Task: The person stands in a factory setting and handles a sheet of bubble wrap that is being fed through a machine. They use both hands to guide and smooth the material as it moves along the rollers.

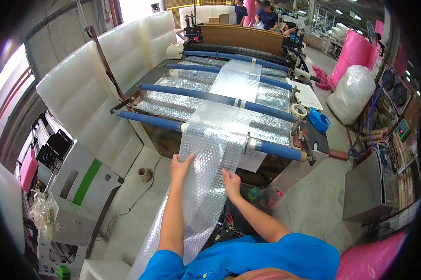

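Note:
A long strip of clear bubble wrap (pixel 205 175) runs from the roller machine down toward me and off past my left side. My left hand (pixel 179 169) grips its left edge, thumb on top and fingers partly hidden beneath. Slightly nearer to me, my right hand (pixel 232 183) pinches the right edge, its fingers partly behind the film. Between my hands and the machine, the strip passes over the nearest blue roller (pixel 275 149), between a white collar and a metal-and-white collar (pixel 248 142).
More blue rollers (pixel 191 94) cross the machine behind. Tape rolls (pixel 298 110) and a blue tape dispenser (pixel 318 120) lie on its right side. Large bubble wrap bales (pixel 86 84) stand left; a cardboard tube (pixel 145 174) and cable are on the floor. People (pixel 267 17) stand far back.

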Tool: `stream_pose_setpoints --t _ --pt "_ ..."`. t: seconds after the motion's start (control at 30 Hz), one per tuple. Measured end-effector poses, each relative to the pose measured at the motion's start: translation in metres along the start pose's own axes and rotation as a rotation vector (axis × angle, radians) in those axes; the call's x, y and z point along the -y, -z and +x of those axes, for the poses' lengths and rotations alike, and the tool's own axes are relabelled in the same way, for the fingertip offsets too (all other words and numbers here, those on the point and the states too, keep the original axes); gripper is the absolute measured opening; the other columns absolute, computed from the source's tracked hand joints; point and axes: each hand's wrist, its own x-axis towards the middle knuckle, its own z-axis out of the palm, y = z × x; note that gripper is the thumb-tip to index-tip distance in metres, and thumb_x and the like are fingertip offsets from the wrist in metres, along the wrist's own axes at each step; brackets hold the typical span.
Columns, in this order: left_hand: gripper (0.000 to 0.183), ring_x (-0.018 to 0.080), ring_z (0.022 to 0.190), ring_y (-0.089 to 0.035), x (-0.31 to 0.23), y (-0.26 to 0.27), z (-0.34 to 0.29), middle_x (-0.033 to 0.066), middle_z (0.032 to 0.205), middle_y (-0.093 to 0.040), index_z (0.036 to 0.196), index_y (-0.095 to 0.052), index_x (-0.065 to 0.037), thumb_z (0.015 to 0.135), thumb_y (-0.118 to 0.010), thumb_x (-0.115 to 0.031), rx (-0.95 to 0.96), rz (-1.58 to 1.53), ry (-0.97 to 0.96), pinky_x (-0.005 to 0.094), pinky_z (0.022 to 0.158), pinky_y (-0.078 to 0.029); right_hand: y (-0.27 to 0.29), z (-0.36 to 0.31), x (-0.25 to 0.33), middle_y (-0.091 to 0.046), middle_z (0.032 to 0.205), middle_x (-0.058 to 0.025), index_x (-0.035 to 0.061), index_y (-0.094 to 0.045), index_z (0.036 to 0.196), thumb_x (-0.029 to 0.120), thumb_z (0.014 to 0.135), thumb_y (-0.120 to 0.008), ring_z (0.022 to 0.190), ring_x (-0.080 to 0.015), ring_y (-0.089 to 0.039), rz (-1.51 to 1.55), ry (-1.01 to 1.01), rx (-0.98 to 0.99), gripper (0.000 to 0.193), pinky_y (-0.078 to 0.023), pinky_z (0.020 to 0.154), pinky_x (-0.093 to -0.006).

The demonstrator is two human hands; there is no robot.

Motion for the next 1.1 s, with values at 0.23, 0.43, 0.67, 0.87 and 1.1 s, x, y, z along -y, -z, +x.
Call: stream_pose_setpoints --t 0.23,0.43,0.67,0.87,1.1 --pt "0.048 0.0205 0.066 -0.056 -0.012 0.066 -0.055 0.0094 0.071 -0.06 0.085 -0.054 -0.004 0.064 -0.067 -0.044 -0.06 -0.094 -0.088 0.0319 0.06 -0.043 0.001 -0.063 -0.004 -0.047 0.053 0.0016 0.0038 -0.054 0.064 0.037 0.08 -0.057 0.047 -0.0064 -0.044 0.118 -0.282 0.199 0.037 -0.035 0.044 -0.0212" --pt "0.037 0.0168 0.058 -0.054 -0.006 0.072 -0.039 0.0107 0.064 -0.058 0.077 -0.056 0.0 0.073 -0.063 -0.037 -0.039 -0.148 -0.063 0.0313 0.056 -0.042 0.008 -0.081 0.044 -0.048 0.051 0.0014 0.0032 -0.053 0.057 0.042 0.079 -0.056 0.048 -0.007 -0.045 0.209 -0.288 0.24 0.045 -0.037 0.046 -0.0241" --pt "0.044 0.0393 0.068 -0.055 0.03 -0.01 -0.031 0.0193 0.069 -0.057 0.085 -0.049 -0.005 0.08 -0.045 -0.049 -0.195 0.001 -0.126 0.0456 0.058 -0.04 0.014 -0.027 -0.052 -0.054 0.059 -0.0181 0.0001 -0.058 0.071 0.045 0.08 -0.049 0.056 -0.0316 -0.056 -0.323 -0.006 0.201 0.047 -0.041 0.053 -0.0376" --pt "0.045 0.0399 0.066 -0.053 0.035 -0.011 -0.033 0.0189 0.067 -0.056 0.08 -0.047 -0.004 0.081 -0.045 -0.049 -0.234 0.03 -0.147 0.0457 0.056 -0.039 0.006 -0.039 -0.053 -0.049 0.049 -0.0036 0.0011 -0.056 0.066 0.043 0.081 -0.051 0.047 -0.012 -0.048 -0.252 0.012 0.105 0.045 -0.038 0.047 -0.0292" --pt "0.043 0.0314 0.058 -0.052 0.04 -0.004 -0.028 0.0158 0.063 -0.054 0.075 -0.049 -0.002 0.077 -0.054 -0.045 -0.188 -0.17 -0.217 0.0389 0.054 -0.039 0.008 -0.042 -0.037 -0.047 0.05 -0.0007 0.0011 -0.055 0.065 0.042 0.081 -0.052 0.048 -0.0091 -0.045 -0.176 -0.052 0.182 0.044 -0.036 0.047 -0.0259"
